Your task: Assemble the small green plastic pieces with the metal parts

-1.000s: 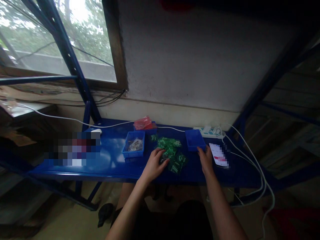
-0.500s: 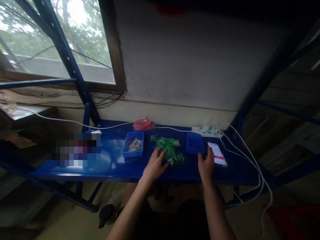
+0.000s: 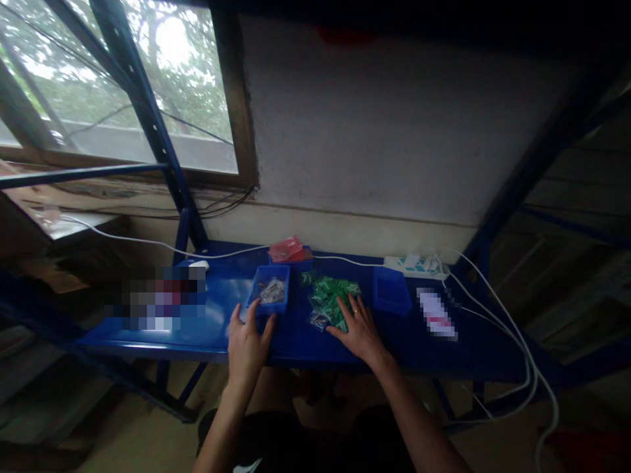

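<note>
My left hand [image 3: 248,338] is at the near edge of a blue bin [image 3: 269,307], fingers apart and nothing held. Small clear packets [image 3: 273,290] lie inside that bin. My right hand [image 3: 359,328] rests with spread fingers on the right side of a pile of green packets [image 3: 328,292]. One clear packet with small dark parts [image 3: 319,320] lies at the pile's near left. Right of the pile stands a second blue bin [image 3: 391,290] with nothing visible in it.
Red packets [image 3: 286,249] lie on a bin at the back of the blue table [image 3: 221,338]. A power strip [image 3: 417,266] with white cables sits at the back right. A phone [image 3: 436,314] lies on the right, and a pixelated area covers the left end.
My left hand has moved left from the green pile to the bin of clear packets. My right hand has gone left from beside the phone onto the pile. The view has shifted slightly.
</note>
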